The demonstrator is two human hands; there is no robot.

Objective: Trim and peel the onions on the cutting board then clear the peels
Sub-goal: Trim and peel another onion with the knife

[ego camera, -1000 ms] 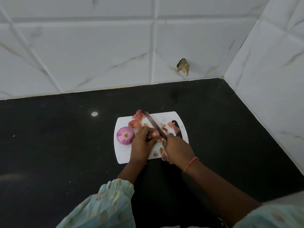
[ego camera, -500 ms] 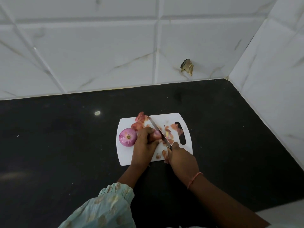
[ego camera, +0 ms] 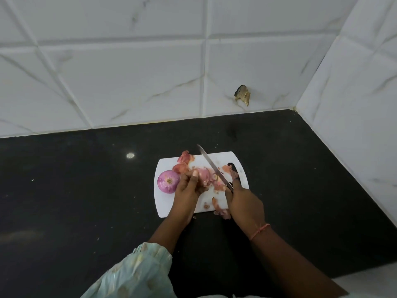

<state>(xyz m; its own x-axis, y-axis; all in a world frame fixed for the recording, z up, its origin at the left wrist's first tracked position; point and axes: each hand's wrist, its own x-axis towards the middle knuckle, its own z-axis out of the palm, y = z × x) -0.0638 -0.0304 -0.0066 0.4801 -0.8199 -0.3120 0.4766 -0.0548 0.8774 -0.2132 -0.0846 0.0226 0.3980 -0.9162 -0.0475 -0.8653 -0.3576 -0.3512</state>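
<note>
L hand (ego camera: 186,191) fingers curled round onion (ego camera: 204,179) mid-board (ego camera: 167,208); R hand (ego camera: 245,204) grips knife (ego camera: 211,166), blade slanting to far edge just right of onion.

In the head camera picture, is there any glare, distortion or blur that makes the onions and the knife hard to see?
Head view: the wide lens bends the wall tiles; one small bright glare spot on the black counter; light is soft and dim; the knife and whole onion read clearly; the onion held by the left hand looks slightly soft.
</note>
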